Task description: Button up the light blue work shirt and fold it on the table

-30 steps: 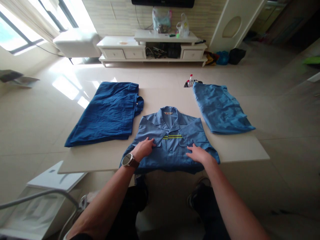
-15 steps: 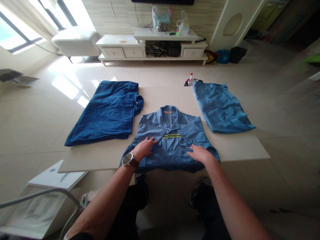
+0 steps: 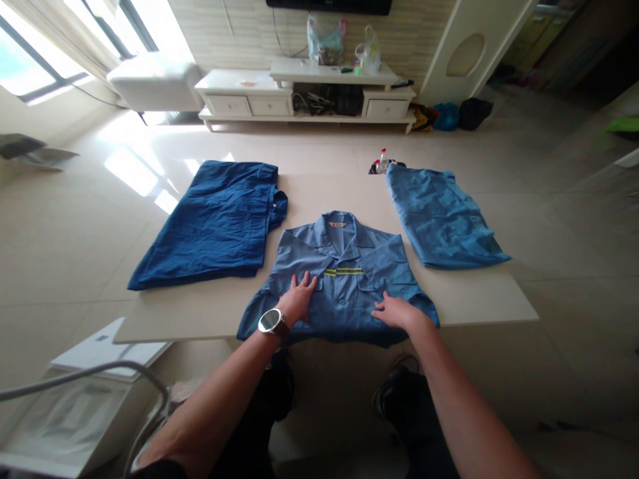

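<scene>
A light blue work shirt (image 3: 344,263) with a yellow reflective stripe lies collar-away on the near edge of a pale table (image 3: 469,299). My left hand (image 3: 298,299), a watch on its wrist, rests flat on the shirt's left chest with fingers spread. My right hand (image 3: 397,311) lies flat on the shirt's lower right part, fingers stretched out. Neither hand holds anything.
A folded dark blue garment (image 3: 214,223) lies on the table's left side, a lighter blue garment (image 3: 439,216) on the right. A white TV cabinet (image 3: 304,96) with plastic bags stands at the far wall. A white box with a metal tube (image 3: 84,392) sits low left.
My left hand has slid a little right and nearer on the shirt and its fingers have spread flat. My right hand has barely moved.
</scene>
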Motion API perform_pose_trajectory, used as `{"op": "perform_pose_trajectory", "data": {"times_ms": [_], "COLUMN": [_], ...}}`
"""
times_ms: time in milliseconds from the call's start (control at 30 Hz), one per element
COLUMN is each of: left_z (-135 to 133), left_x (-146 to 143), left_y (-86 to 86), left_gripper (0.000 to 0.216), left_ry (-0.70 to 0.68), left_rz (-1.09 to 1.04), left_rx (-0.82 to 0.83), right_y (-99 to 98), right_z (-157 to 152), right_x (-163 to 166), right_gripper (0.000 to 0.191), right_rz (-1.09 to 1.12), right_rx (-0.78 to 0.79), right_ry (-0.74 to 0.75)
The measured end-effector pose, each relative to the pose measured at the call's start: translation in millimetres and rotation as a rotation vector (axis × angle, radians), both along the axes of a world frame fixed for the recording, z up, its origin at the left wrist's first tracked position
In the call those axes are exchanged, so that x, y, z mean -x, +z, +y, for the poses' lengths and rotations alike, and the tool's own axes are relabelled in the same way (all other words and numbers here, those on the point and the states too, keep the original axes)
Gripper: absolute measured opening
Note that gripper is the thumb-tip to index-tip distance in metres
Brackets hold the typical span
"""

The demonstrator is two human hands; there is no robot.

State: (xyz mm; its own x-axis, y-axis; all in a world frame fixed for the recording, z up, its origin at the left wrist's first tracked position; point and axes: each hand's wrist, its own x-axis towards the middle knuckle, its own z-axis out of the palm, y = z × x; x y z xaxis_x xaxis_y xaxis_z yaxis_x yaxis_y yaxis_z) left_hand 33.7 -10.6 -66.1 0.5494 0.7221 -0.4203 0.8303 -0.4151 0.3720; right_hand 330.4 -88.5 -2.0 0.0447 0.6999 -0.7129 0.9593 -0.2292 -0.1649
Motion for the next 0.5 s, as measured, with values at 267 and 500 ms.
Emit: {"op": "perform_pose_trajectory", "data": {"times_ms": [267, 500], "left_z": [48.8, 97.6], "left_x": [-17.5, -45.9], "left_y": [-3.3, 39.3], "left_gripper": [0.123, 0.108], "left_ry": [0.006, 0.077], "left_rz": [-0.048, -0.073], "left_rx": [-0.034, -0.083], "right_y": [-12.7, -4.5], "right_z": [18.1, 77.5], "right_x": [-8.8, -10.5], "right_gripper": [0.060, 0.056], "right_rz": [-0.067, -0.095], "right_rx": [-0.068, -0.257], "right_ry": [0.001, -0.037]}}
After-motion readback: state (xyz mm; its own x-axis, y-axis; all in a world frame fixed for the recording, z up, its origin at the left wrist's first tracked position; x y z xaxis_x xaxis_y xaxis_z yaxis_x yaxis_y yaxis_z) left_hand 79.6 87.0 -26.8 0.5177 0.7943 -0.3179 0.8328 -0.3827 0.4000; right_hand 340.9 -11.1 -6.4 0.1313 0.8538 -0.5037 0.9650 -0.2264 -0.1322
